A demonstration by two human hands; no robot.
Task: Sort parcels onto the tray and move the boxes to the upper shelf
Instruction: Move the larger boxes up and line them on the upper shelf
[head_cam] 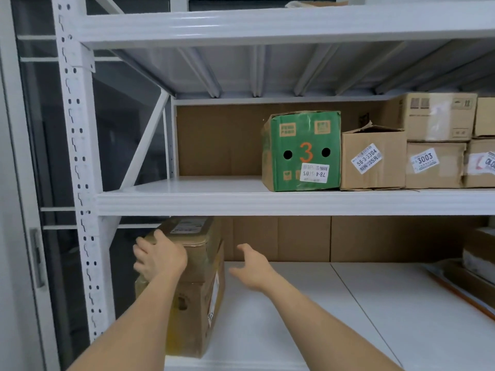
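A tall brown cardboard box (pixel 198 298) stands at the left end of the lower shelf (pixel 294 317). A smaller taped box (pixel 192 234) lies on top of it. My left hand (pixel 158 257) lies on the near left top corner of this stack, fingers curled over the edge. To the right of the stack my right hand (pixel 254 267) hovers with fingers spread, touching nothing. On the upper shelf (pixel 214 200) stands a green box (pixel 302 151) marked 3, with brown labelled boxes (pixel 372 158) to its right.
The white metal rack has a perforated upright (pixel 77 167) at the left and a higher shelf beam (pixel 267 28) above. Stacked brown boxes (pixel 439 140) fill the upper shelf's right end. More parcels (pixel 476 261) lie at the lower shelf's far right.
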